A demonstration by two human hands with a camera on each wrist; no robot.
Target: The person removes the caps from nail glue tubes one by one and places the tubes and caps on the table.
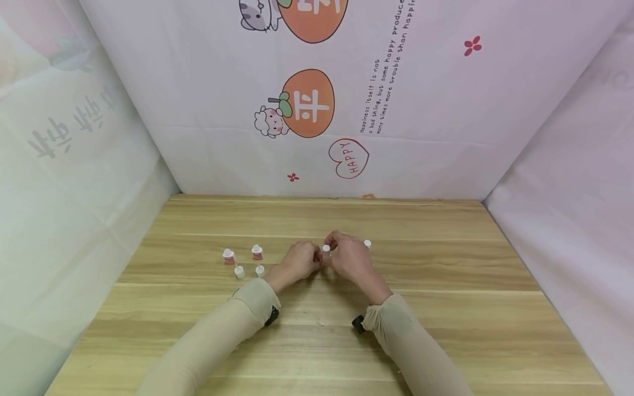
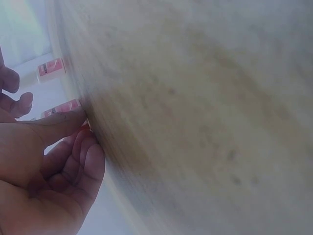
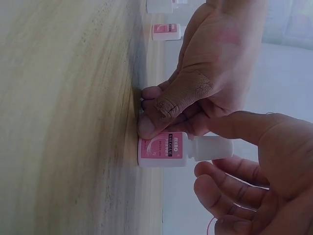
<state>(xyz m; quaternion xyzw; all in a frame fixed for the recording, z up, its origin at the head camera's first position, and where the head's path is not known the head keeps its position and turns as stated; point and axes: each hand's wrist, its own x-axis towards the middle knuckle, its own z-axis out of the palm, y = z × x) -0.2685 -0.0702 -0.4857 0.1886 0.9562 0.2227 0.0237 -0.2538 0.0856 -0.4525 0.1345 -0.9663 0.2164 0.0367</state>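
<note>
Near the middle of the table stands a small white nail glue bottle (image 3: 163,152) with a pink label and a white cap (image 3: 215,148). My left hand (image 1: 301,259) pinches its lower body between thumb and fingers, low against the wood. Around the cap my right hand (image 1: 349,257) curves loosely, thumb on one side and fingertips on the other, with a small gap visible below the cap in the right wrist view. Another pink-labelled bottle (image 2: 51,69) stands beyond; its white cap (image 1: 367,243) shows beside my right hand in the head view.
Left of my hands stand two more glue bottles, one farther left (image 1: 229,256) and one nearer (image 1: 257,252). In front of them are two separate white caps (image 1: 240,272) with thin stems. A printed white cloth (image 1: 421,165) rises behind the wooden table (image 1: 446,330).
</note>
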